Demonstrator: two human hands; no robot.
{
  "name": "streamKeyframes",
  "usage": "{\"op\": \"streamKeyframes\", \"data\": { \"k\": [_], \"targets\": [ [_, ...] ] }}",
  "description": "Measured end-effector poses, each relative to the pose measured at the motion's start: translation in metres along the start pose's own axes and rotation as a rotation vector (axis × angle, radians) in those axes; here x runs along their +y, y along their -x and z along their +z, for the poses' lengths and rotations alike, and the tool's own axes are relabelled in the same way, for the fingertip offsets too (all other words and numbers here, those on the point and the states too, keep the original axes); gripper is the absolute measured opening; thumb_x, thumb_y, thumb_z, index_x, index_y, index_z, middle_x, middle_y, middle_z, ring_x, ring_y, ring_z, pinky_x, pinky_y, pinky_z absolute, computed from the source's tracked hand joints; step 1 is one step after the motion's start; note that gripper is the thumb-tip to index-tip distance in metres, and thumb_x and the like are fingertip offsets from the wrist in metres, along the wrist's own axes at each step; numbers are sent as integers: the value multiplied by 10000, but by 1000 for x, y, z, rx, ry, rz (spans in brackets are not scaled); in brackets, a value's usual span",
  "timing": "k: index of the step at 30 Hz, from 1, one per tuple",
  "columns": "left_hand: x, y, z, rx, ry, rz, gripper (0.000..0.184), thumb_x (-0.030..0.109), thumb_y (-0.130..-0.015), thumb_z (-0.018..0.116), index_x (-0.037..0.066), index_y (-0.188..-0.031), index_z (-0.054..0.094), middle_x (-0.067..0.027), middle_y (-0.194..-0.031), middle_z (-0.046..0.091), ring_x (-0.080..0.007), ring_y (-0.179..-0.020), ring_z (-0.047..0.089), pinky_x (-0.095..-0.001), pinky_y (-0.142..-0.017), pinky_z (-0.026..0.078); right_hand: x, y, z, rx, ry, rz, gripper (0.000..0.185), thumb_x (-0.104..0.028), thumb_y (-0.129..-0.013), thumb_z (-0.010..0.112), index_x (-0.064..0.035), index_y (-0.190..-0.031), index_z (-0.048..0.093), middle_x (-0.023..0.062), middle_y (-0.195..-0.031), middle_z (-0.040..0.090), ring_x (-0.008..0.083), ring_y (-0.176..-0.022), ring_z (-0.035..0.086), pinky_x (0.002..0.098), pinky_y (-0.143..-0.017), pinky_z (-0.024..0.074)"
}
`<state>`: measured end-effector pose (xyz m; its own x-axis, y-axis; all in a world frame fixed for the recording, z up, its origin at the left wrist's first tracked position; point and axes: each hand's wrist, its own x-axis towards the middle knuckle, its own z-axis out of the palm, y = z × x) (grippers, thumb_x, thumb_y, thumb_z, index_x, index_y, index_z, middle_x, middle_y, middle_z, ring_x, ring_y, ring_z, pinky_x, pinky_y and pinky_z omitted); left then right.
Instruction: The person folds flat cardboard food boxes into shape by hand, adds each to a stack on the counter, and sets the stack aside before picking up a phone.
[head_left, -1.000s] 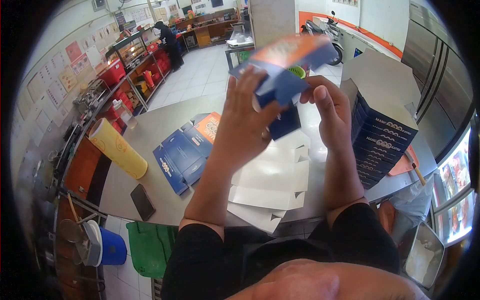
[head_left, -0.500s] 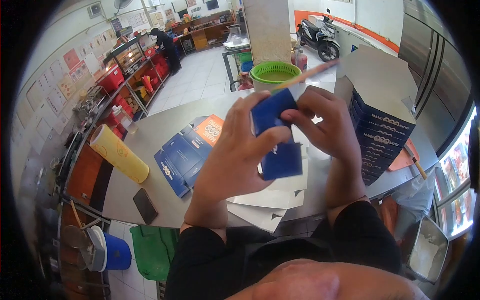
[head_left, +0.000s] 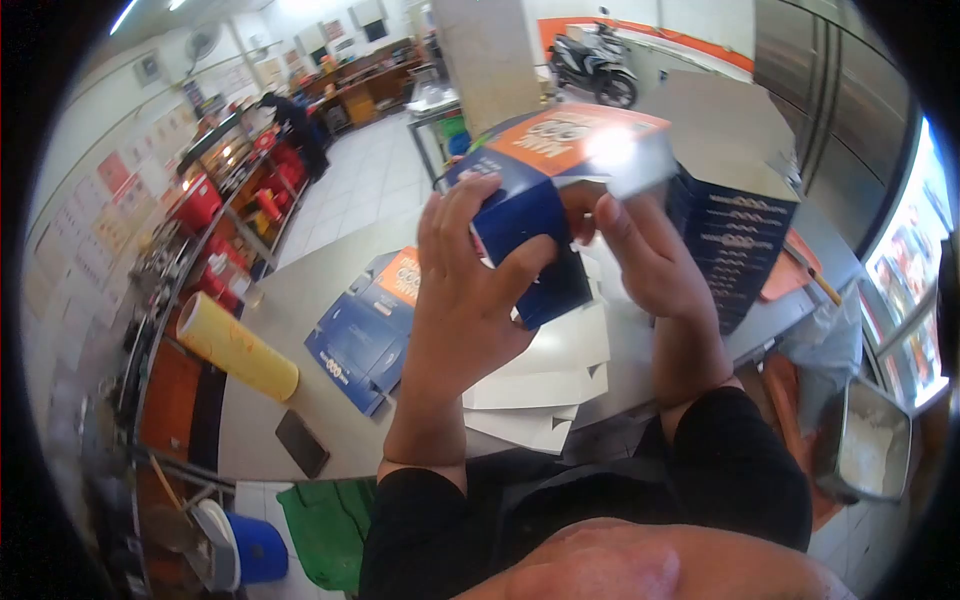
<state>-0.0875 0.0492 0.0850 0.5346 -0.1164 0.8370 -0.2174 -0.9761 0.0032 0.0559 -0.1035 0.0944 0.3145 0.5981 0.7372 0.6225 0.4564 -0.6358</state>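
The grey surface (head_left: 355,440) bears flat white cartons (head_left: 560,372); left of these lie flat blue cartons (head_left: 355,335), a yellow roll (head_left: 240,345) and a phone (head_left: 301,443), right of them a carton stack (head_left: 735,250).

Box stack (head_left: 735,250) crowds right grip (head_left: 655,258); gap parts phone (head_left: 302,443) from flat carton (head_left: 352,335)

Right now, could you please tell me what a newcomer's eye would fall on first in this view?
Probably the blue and orange carton, raised near the middle of the view in the left hand, with the right hand close against its side. Next might come the tall stack of dark blue boxes on the right of the table, then the yellow roll on the table's left.
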Motion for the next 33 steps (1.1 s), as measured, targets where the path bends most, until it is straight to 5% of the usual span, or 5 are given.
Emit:
{"op": "streamKeyframes", "data": {
  "k": [5, 11, 15, 22, 33],
  "targets": [
    [23, 4, 25, 155, 79, -7, 822, 91, -550, 912, 269, -1256, 529, -229, -1464, 308, -499, -1379, 337, -575, -1120, 372, -19, 20, 11, -107, 406, -54, 749, -655, -980, 551, 46, -1238, 497, 231, -958, 694, 436, -820, 703, 464, -711, 547],
    [21, -6, 69, 341, 419, 213, 1157, 329, -600, 973, 287, -1514, 264, -250, -1569, 204, -504, -1463, 266, -556, -1150, 368, -74, 27, -51, -118, 569, -173, 698, -567, -911, 722, 20, -1257, 573, 198, -1017, 722, 346, -844, 752, 392, -722, 603],
    [16, -53, 112, 527, 684, 238, 1163, 532, -692, 900, 177, -1567, 220, -265, -1590, 227, -424, -1400, 422, -533, -1124, 381, -125, 17, -107, 293, 553, -157, 601, -430, -854, 830, -43, -1279, 655, 125, -1005, 743, 271, -842, 743, 324, -776, 603],
    [-10, -114, 212, -302, 594, 121, 384, 282, -969, 724, 54, -1254, 601, -171, -1331, 548, -312, -1203, 577, -397, -980, 501, -163, -30, -145, 40, 903, 337, 440, -408, -964, 716, -81, -1255, 684, 158, -1122, 742, 241, -848, 735, 338, -733, 629],
    [84, -93, 166, -163, 303, 133, 286, 355, -930, 736, 139, -1116, 707, -123, -1110, 624, -322, -1028, 659, -445, -829, 544, -54, -44, -198, -344, 1282, 198, 553, -507, -916, 727, -60, -1240, 694, 190, -1057, 736, 302, -921, 712, 369, -845, 572]
  ]
}}
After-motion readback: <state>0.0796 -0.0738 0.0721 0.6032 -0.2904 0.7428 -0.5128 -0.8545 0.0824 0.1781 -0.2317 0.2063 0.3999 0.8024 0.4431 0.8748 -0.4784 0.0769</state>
